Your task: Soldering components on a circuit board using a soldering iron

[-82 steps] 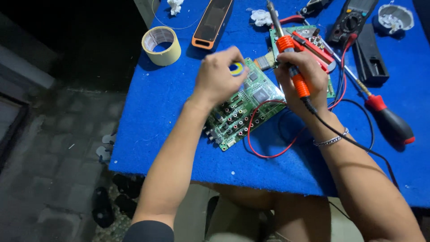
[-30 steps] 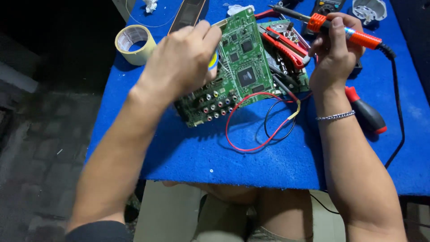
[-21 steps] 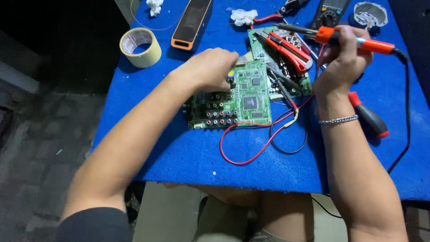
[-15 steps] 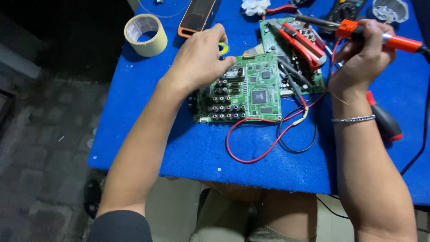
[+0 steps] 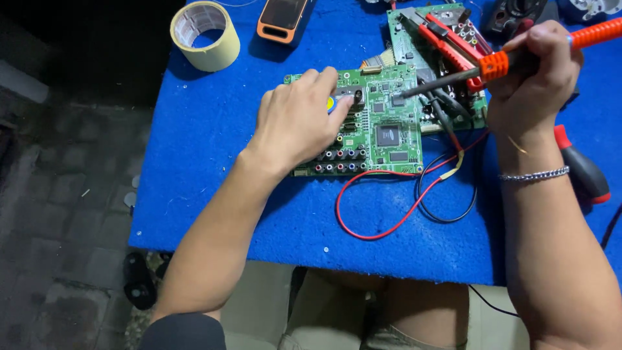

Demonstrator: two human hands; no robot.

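A green circuit board [image 5: 382,123] was laid flat on the blue-covered table [image 5: 214,162], near the middle of the surface, with its long axis running roughly left to right across the view and its row of coloured round connectors [image 5: 337,155] turned toward the near edge. The left hand [image 5: 295,120] was placed palm down on the left part of the board, the fingers curled and the fingertips [image 5: 334,87] pressed to its far edge; a small blue and yellow object under the fingers was largely hidden. Whether anything was clasped by that hand could not be told.

A soldering iron [image 5: 518,55] with an orange handle was clenched in the right hand [image 5: 534,78], held above the right end of the board. Its long axis was set almost horizontal, slightly tilted, and its dark metal tip [image 5: 414,91] was pointed leftward toward the board's upper right area, just above the surface.

A second green board [image 5: 447,39], bearing red-handled pliers [image 5: 447,35], was seen behind. A red wire [image 5: 369,223] and a black wire [image 5: 447,207] were looped in front of the first board. A roll of masking tape [image 5: 204,35], an orange-rimmed device [image 5: 283,19] and a red-and-black screwdriver [image 5: 583,168] were also laid on the table. A chain bracelet [image 5: 534,175] was worn on the right wrist.
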